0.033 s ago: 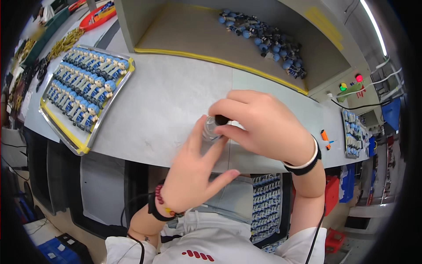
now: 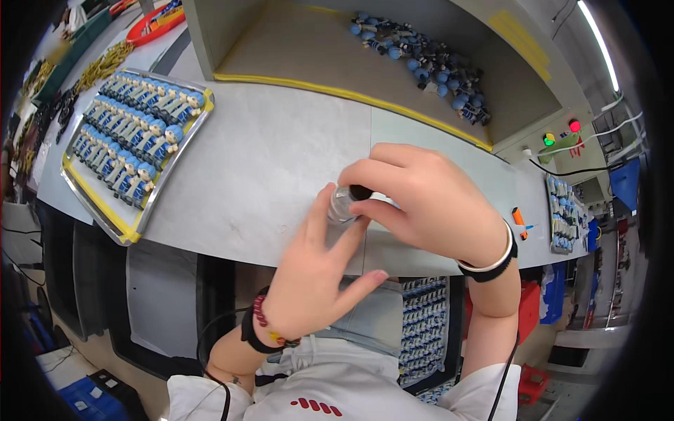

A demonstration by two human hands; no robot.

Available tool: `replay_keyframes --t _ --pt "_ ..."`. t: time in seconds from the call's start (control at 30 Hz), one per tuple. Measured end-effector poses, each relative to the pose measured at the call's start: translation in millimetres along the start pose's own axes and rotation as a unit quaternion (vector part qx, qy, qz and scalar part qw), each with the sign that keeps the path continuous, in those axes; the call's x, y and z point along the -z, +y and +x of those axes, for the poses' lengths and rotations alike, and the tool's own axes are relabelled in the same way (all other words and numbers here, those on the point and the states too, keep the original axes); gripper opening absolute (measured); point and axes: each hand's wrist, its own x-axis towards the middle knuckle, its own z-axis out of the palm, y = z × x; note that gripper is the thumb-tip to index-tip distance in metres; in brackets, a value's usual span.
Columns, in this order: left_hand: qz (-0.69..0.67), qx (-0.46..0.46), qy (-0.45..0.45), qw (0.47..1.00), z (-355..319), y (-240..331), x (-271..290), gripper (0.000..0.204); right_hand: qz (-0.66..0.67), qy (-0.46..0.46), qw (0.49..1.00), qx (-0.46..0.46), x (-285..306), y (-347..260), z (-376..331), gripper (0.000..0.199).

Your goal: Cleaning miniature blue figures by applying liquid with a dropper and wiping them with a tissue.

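Observation:
A small clear bottle (image 2: 340, 205) stands on the grey worktable in front of me. My left hand (image 2: 309, 274) reaches to it from the near left, two fingers straddling its sides to steady it, thumb stretched out away from it. Above, my right hand (image 2: 414, 196) has its thumb and curled fingers closed on a black cap (image 2: 360, 192) at the bottle's top. Whether the cap is seated on the bottle cannot be made out, since my right fingers cover part of it.
On the left sits a metal tray (image 2: 175, 151) edged with yellow tape, with rows of blue-capped figurines. More figurines (image 2: 421, 67) are heaped in the grey booth (image 2: 295, 49) behind. An orange marker-like tool (image 2: 519, 223) and another figurine tray (image 2: 562, 214) lie right.
Both hands, with the bottle and cap, have shifted very slightly to the right. Their hold looks the same.

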Motion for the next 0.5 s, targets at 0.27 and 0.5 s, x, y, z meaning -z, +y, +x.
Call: replay_keyframes --t 0.27,0.5 --pt "0.05 0.017 0.028 0.998 -4 6 -25 0.055 0.008 0.06 0.998 -0.002 5 3 -22 0.025" --pt "-0.093 -0.009 0.175 0.98 -36 14 -43 0.048 -0.023 0.229 0.973 -0.02 32 -6 -67 0.041"
